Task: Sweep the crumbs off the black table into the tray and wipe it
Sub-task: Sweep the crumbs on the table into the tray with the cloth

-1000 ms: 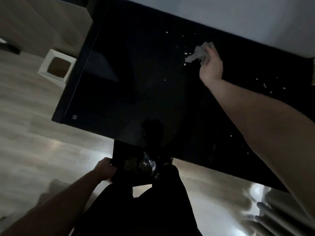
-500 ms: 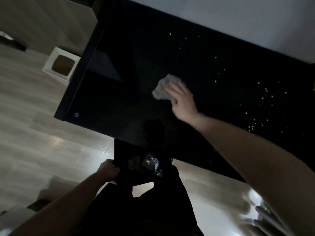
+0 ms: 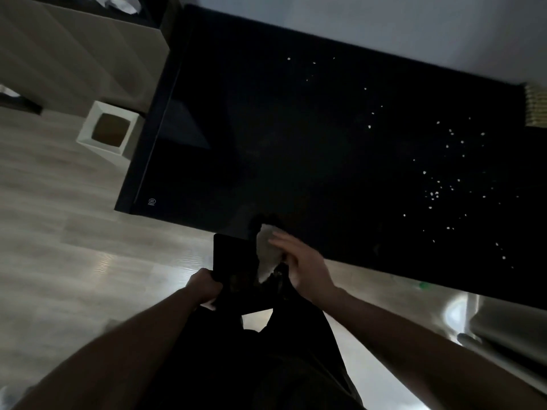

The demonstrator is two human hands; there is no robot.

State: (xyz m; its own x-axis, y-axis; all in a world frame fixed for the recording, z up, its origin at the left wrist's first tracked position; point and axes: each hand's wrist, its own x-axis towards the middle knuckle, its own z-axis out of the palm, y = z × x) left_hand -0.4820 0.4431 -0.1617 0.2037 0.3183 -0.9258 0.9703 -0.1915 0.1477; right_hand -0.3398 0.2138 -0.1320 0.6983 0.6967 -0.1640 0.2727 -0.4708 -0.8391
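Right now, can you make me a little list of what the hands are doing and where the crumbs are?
left hand: grips the black tray just below the table's near edge
right hand: holds the white cloth at the table edge, over the tray
black table: dark and shiny
crumbs: many white specks on the table's right side, a few near the far edge
white bin: on the floor left of the table
job: not finished, crumbs remain
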